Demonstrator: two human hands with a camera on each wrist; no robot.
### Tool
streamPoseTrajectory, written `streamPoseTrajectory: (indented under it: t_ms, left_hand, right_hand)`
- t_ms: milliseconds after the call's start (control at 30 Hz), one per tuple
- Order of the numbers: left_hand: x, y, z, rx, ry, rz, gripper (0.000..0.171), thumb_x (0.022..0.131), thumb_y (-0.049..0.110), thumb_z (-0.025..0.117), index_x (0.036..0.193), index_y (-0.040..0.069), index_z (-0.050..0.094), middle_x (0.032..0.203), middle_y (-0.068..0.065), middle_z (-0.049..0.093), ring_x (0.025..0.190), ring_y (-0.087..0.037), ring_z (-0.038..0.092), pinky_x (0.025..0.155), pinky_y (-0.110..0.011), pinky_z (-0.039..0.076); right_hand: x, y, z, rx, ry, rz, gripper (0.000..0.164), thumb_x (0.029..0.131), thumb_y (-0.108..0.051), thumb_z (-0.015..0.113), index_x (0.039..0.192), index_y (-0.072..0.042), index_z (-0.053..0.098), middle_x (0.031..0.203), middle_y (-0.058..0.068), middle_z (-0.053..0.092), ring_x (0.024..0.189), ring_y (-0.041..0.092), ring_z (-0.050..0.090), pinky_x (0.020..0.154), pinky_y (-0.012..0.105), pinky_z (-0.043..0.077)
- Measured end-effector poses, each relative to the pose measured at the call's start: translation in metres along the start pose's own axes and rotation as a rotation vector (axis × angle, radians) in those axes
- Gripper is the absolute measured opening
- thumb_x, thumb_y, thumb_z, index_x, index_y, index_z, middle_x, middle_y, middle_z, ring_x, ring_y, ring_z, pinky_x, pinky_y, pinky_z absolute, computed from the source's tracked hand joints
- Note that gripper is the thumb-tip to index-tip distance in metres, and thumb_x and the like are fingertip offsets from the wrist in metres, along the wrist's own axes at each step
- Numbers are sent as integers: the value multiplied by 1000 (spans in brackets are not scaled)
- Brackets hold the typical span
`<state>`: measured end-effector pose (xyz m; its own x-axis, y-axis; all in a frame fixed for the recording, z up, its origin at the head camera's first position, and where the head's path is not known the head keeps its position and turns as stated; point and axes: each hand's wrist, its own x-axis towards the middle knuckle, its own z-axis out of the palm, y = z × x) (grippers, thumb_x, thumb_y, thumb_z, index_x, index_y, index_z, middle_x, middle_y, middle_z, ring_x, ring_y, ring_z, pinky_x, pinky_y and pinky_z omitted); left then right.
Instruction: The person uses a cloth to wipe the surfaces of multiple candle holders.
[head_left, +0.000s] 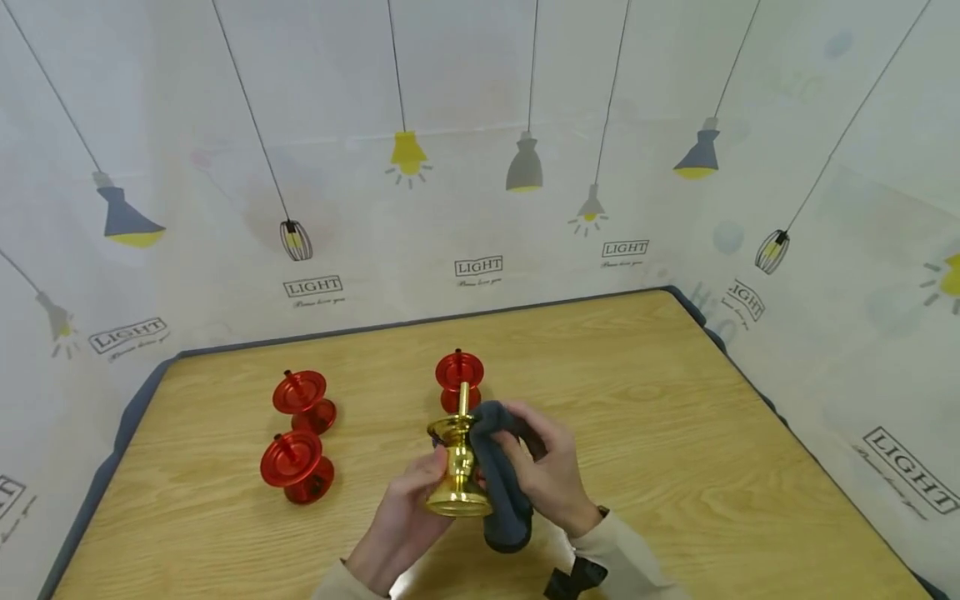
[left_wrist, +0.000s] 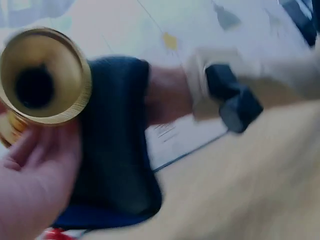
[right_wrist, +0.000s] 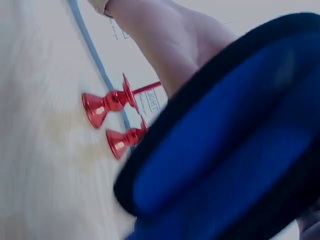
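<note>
My left hand (head_left: 405, 512) grips a shiny gold candlestick (head_left: 459, 467) by its stem. It is held upright above the table, its thin tube pointing up. In my right hand (head_left: 553, 471) is a dark blue-grey cloth (head_left: 506, 500), pinched between thumb and fingers, its upper end against the right side of the gold dish. From below, the left wrist view shows the candlestick's round hollow base (left_wrist: 70, 75) with the cloth (left_wrist: 117, 135) beside it. Blue fabric (right_wrist: 225, 150) fills much of the right wrist view and hides the right fingers there.
Two red candlesticks stand at the left, one farther back (head_left: 300, 393) and one nearer (head_left: 288, 462). Another red candlestick (head_left: 459, 367) stands just behind the gold one, partly hidden. Lamp-printed white walls (head_left: 480, 225) border the wooden table (head_left: 637, 392).
</note>
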<state>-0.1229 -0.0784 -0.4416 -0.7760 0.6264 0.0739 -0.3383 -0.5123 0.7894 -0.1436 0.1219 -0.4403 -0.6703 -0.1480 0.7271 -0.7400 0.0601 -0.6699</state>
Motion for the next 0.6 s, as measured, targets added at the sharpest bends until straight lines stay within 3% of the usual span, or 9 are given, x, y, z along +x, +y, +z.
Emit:
streamPoseTrajectory:
  t_ms: [67, 200, 267, 300, 367, 433, 533, 600]
  left_hand:
    - [-2, 3, 3, 145, 93, 18, 23, 106, 20, 47, 109, 15, 69, 95, 10, 67, 89, -4, 62, 84, -23, 50]
    - [1, 8, 16, 578, 407, 41, 18, 97, 20, 68, 103, 4, 69, 87, 3, 66, 79, -7, 62, 70, -21, 50]
    - [3, 9, 21, 691, 506, 41, 28, 92, 22, 76, 107, 0, 71, 90, -3, 71, 79, -11, 66, 66, -23, 52]
    - [4, 8, 22, 689, 523, 43, 27, 91, 21, 77, 106, -1, 71, 88, -4, 72, 78, -11, 66, 64, -23, 52]
    - [5, 7, 20, 618, 481, 45, 22, 94, 20, 73, 105, 0, 71, 85, -1, 70, 74, -9, 63, 63, -23, 50]
    - [5, 4, 12, 451, 348, 57, 16, 100, 18, 63, 103, 6, 73, 86, 5, 70, 76, -6, 63, 68, -22, 51]
    - [4, -1, 0, 166, 103, 22, 25, 106, 21, 49, 104, 14, 72, 90, 9, 70, 82, -4, 64, 78, -23, 53]
    - [2, -2, -3, 57, -3, -12, 32, 108, 20, 40, 106, 18, 72, 96, 10, 71, 88, -4, 65, 85, -25, 52]
  right_hand:
    - [2, 0, -1, -67, -8, -56, 34, 87, 16, 67, 119, 6, 65, 107, 22, 72, 98, 11, 71, 85, 21, 57]
    - [10, -1, -6, -233, -36, -214, 22, 95, -1, 68, 116, 3, 67, 104, 17, 72, 94, 22, 71, 89, 20, 55]
    - [13, -1, -6, -258, -49, -261, 22, 99, -9, 65, 117, 3, 66, 105, 17, 72, 94, 26, 70, 91, 22, 54]
    - [13, -1, -6, -253, -51, -266, 23, 100, -12, 63, 117, 3, 66, 105, 17, 72, 94, 26, 70, 91, 23, 54]
    - [11, 0, -4, -224, -35, -247, 22, 99, -9, 65, 117, 3, 66, 105, 17, 72, 94, 24, 70, 90, 22, 55]
    - [8, 1, -3, -145, -14, -182, 23, 95, 1, 67, 118, 4, 66, 105, 20, 71, 95, 19, 71, 87, 22, 56]
    - [1, 2, -1, -23, 22, -52, 32, 88, 16, 66, 119, 6, 65, 106, 22, 71, 96, 11, 71, 82, 22, 58]
    - [-1, 2, -2, 18, 23, -5, 37, 86, 21, 64, 120, 7, 65, 106, 23, 71, 97, 8, 70, 81, 22, 58]
